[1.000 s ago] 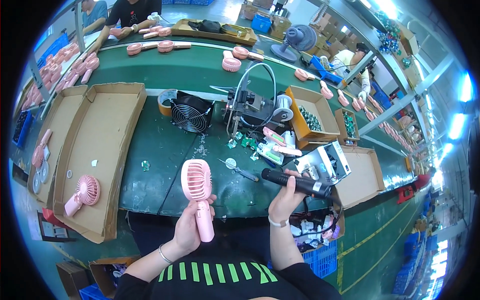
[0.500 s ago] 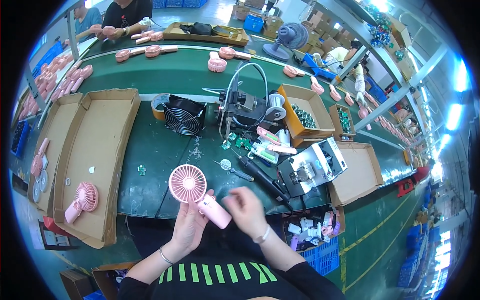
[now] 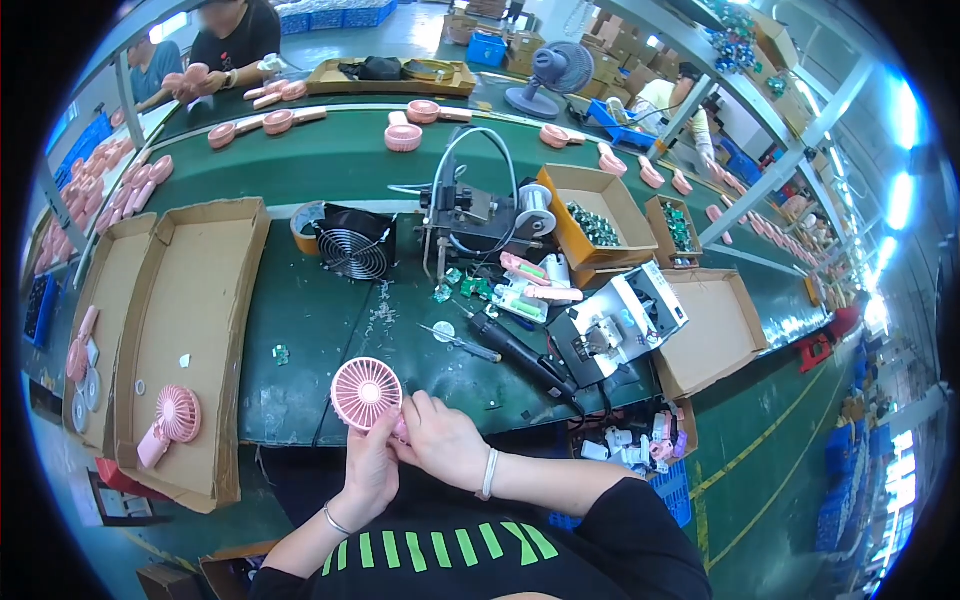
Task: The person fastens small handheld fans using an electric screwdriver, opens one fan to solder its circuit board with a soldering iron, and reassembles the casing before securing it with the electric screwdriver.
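A pink handheld fan [image 3: 367, 393] is held up near the front edge of the green bench, its round slatted head pointing up and away from me. My left hand [image 3: 371, 468] grips it just below the head, thumb along the neck. Around the fan's handle my right hand [image 3: 447, 442] is closed, its fingers covering nearly all of that handle. Another pink fan [image 3: 177, 414] lies in the long cardboard tray [image 3: 205, 290] at the left.
Behind the hands stand a black cooling fan [image 3: 356, 245] and a soldering machine with a wire spool [image 3: 536, 212]. A black electric screwdriver [image 3: 522, 354], tweezers [image 3: 458, 340] and a metal fixture [image 3: 615, 330] lie to the right. Co-workers sit beyond the conveyor [image 3: 340, 150].
My right hand has moved left and closed on the fan's handle, which it was apart from before. The fan has come slightly nearer to me.
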